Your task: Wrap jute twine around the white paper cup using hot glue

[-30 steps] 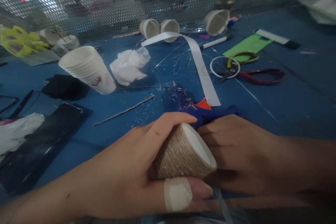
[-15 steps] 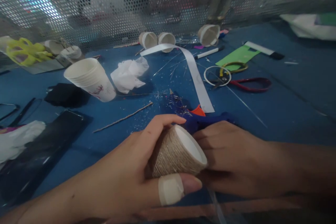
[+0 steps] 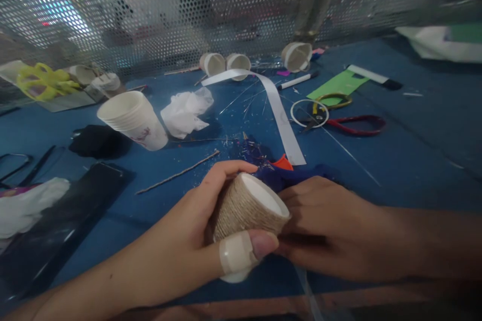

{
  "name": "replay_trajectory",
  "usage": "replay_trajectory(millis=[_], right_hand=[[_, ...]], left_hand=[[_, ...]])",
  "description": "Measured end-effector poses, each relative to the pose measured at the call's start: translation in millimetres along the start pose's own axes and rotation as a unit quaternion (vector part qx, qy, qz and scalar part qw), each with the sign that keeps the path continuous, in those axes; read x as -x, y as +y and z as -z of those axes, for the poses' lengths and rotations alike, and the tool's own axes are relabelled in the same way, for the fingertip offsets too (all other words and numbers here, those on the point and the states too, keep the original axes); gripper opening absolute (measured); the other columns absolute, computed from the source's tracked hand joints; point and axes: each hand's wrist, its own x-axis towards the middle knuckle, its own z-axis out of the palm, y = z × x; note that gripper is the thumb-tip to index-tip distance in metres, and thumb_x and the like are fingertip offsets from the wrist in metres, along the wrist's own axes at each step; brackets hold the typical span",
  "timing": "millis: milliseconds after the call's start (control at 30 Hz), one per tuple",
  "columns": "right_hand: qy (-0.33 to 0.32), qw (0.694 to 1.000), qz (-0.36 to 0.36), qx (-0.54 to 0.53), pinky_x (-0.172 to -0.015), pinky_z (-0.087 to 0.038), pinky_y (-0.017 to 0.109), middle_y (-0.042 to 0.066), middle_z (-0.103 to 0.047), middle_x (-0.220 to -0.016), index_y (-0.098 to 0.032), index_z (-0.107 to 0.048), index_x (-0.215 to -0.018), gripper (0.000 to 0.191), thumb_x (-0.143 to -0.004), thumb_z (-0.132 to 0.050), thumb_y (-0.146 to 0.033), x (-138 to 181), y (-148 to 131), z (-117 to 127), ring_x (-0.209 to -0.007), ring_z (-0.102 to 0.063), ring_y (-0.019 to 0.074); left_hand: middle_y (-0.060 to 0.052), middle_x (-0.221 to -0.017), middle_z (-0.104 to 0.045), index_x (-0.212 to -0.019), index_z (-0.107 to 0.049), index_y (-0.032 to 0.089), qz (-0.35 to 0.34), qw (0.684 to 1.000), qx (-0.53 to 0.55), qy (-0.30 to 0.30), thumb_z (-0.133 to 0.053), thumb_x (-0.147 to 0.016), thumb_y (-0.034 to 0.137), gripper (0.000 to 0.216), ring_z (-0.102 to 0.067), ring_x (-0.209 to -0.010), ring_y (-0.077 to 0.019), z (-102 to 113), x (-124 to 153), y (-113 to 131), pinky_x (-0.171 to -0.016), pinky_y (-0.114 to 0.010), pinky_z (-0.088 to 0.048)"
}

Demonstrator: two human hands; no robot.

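My left hand [image 3: 188, 241] is wrapped round a paper cup covered in wound jute twine [image 3: 244, 208], held on its side with the white open rim facing right. A bandage sits on the thumb. My right hand [image 3: 331, 225] lies just right of the cup, fingers curled toward its rim and touching it; what they pinch is hidden. A blue glue gun with an orange trigger [image 3: 278, 168] lies on the blue table [image 3: 414, 160] right behind both hands.
A stack of white paper cups [image 3: 131, 120] lies tipped at the left, crumpled tissue [image 3: 184, 110] beside it. A white paper strip [image 3: 278, 110], red-handled scissors [image 3: 350, 123], green paper [image 3: 337, 85] and a marker [image 3: 297, 80] lie behind. A perforated metal screen [image 3: 188, 10] closes the back.
The left hand has turned the twine-wrapped cup, lifting its rim upward and drawing it slightly left. The right hand stays against the rim. The view has tilted a little.
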Motion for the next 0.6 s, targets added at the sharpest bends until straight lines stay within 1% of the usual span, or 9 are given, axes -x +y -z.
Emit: replay_trajectory(millis=[67, 167, 233, 333, 400, 600], right_hand=[[0.005, 1.000, 0.002, -0.002, -0.064, -0.046, 0.026, -0.002, -0.076, -0.074, -0.019, -0.075, -0.087, 0.025, -0.107, -0.061, -0.024, 0, 1, 0, -0.066, -0.065, 0.0126], [0.012, 1.000, 0.006, -0.001, -0.064, -0.046, 0.026, -0.002, -0.076, -0.073, -0.018, -0.075, -0.087, 0.026, -0.107, -0.060, -0.024, -2, 2, -1, -0.065, -0.065, 0.0122], [0.010, 1.000, 0.006, -0.002, -0.064, -0.046, 0.025, -0.002, -0.076, -0.073, -0.018, -0.076, -0.087, 0.027, -0.108, -0.059, -0.023, -3, 2, -1, -0.065, -0.065, 0.0112], [0.002, 1.000, 0.003, 0.004, -0.064, -0.046, 0.025, -0.002, -0.076, -0.074, -0.017, -0.077, -0.088, 0.027, -0.108, -0.059, -0.022, -4, 1, 2, -0.065, -0.066, 0.0108], [-0.005, 1.000, -0.002, 0.001, -0.065, -0.047, 0.025, -0.001, -0.077, -0.075, -0.016, -0.077, -0.089, 0.027, -0.108, -0.059, -0.023, -3, 0, 3, -0.066, -0.067, 0.0112], [-0.024, 0.999, -0.024, -0.025, -0.071, -0.052, 0.026, 0.002, -0.081, -0.083, -0.015, -0.080, -0.096, 0.026, -0.109, -0.059, -0.025, -1, 1, 0, -0.076, -0.074, 0.0134]], left_hand=[[0.001, -0.113, -0.068, -0.136, -0.058, 0.037, 0.009, 1.000, 0.012, 0.008, -0.082, -0.086, 0.054, 0.058, -0.062, -0.094, -0.0188, -1, 0, 1, -0.076, -0.027, -0.053], [0.001, -0.114, -0.067, -0.133, -0.060, 0.036, 0.003, 0.999, 0.028, 0.022, -0.083, -0.086, 0.054, 0.056, -0.063, -0.097, -0.0189, 0, 0, -1, -0.078, -0.026, -0.055], [0.000, -0.116, -0.067, -0.135, -0.059, 0.036, 0.001, 0.999, 0.045, 0.005, -0.082, -0.088, 0.053, 0.055, -0.065, -0.095, -0.0184, 3, -1, -5, -0.076, -0.025, -0.056], [0.000, -0.116, -0.066, -0.140, -0.054, 0.039, 0.008, 0.996, 0.080, -0.043, -0.079, -0.092, 0.050, 0.055, -0.067, -0.091, -0.0177, 8, -1, -11, -0.071, -0.023, -0.058], [0.000, -0.114, -0.066, -0.140, -0.054, 0.040, 0.013, 0.994, 0.094, -0.046, -0.078, -0.093, 0.051, 0.054, -0.068, -0.092, -0.0178, 9, -1, -12, -0.070, -0.023, -0.059], [-0.001, -0.113, -0.068, -0.133, -0.062, 0.036, 0.052, 0.991, 0.121, 0.035, -0.084, -0.084, 0.059, 0.058, -0.068, -0.092, -0.0197, 3, 0, -1, -0.072, -0.025, -0.059]])
